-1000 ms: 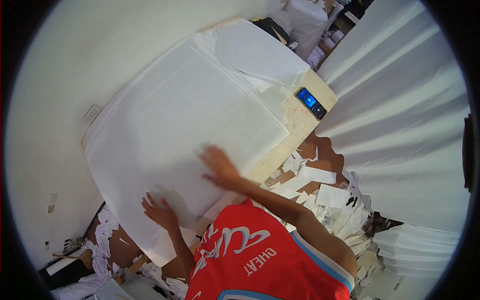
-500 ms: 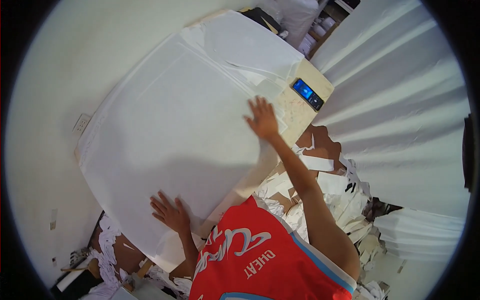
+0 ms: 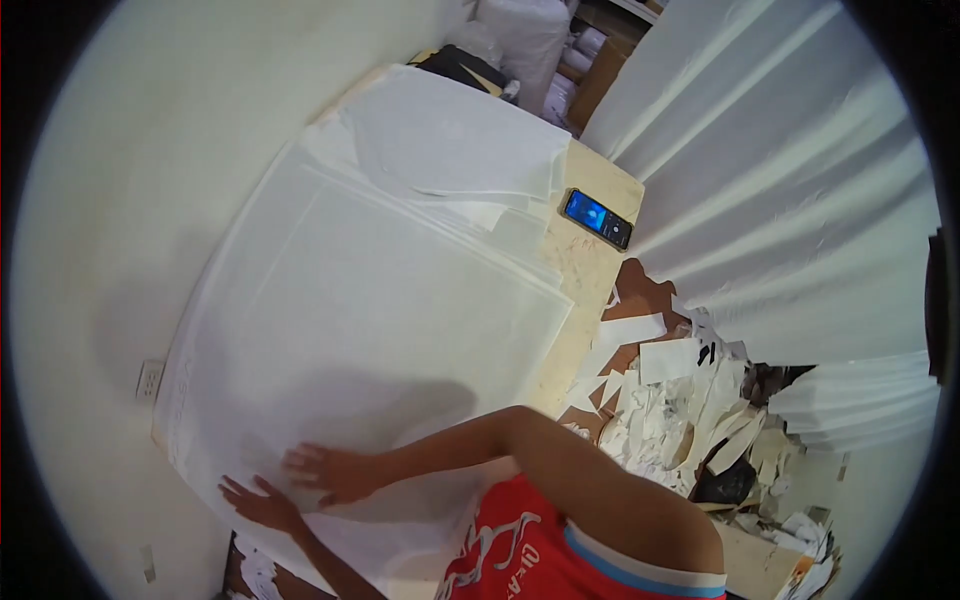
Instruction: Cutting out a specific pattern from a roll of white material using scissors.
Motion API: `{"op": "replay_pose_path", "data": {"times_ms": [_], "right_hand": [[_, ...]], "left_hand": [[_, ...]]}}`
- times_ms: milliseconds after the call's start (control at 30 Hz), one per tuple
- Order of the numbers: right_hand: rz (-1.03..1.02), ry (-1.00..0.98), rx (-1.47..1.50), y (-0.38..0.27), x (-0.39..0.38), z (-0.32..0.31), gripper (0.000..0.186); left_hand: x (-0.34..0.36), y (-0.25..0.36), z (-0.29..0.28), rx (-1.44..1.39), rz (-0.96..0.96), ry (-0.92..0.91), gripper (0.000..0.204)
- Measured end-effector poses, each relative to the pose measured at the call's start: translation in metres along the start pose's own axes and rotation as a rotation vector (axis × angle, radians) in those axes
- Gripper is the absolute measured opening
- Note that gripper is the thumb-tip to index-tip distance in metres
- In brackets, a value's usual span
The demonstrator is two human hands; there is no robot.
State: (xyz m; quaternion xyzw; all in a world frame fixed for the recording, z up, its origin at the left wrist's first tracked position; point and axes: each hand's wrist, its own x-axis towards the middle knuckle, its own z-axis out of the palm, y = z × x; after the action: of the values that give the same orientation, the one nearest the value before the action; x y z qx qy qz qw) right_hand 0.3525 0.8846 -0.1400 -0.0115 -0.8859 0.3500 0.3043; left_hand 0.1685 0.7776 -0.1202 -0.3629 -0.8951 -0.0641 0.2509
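Observation:
A large white sheet, thin and fabric-like, is spread over most of the table, with its right edge lying on the pale tabletop. My left hand rests on the sheet near its lower left end, fingers spread and nothing held. Just above and to the right of it, my right hand is also on the sheet, fingers apart and slightly blurred. Beyond the sheet, more white sheets lie at the far end of the table, their edges overlapping and loosely curved.
A lit phone lies on the table's right side. White offcuts litter the brown floor to the right. A white curtain hangs beyond. The wall with an outlet borders the left. Plastic-wrapped bundles stand at the back.
My right hand has swept from the sheet's right edge down and left, close to my left hand. My left hand has shifted left and down. The whole view has turned and shifted.

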Motion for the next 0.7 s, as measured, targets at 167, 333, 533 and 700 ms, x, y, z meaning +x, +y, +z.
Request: {"op": "replay_pose_path", "data": {"times_ms": [167, 333, 533, 700], "right_hand": [[0.036, -0.02, -0.14, 0.081, 0.068, 0.036, 0.065], [0.224, 0.121, -0.241, 0.219, 0.13, -0.053, 0.065], [0.386, 0.415, -0.762, 0.327, 0.111, -0.192, 0.059], [0.679, 0.098, -1.003, 0.282, 0.112, -0.18, 0.063]], "left_hand": [[0.026, -0.002, 0.067, -0.122, 0.092, -0.278, 0.055], [0.028, -0.006, 0.047, -0.075, 0.018, -0.432, 0.052], [0.03, -0.006, 0.048, -0.048, 0.025, -0.395, 0.053], [0.06, -0.002, 0.033, -0.223, -0.055, -0.397, 0.049]]}}
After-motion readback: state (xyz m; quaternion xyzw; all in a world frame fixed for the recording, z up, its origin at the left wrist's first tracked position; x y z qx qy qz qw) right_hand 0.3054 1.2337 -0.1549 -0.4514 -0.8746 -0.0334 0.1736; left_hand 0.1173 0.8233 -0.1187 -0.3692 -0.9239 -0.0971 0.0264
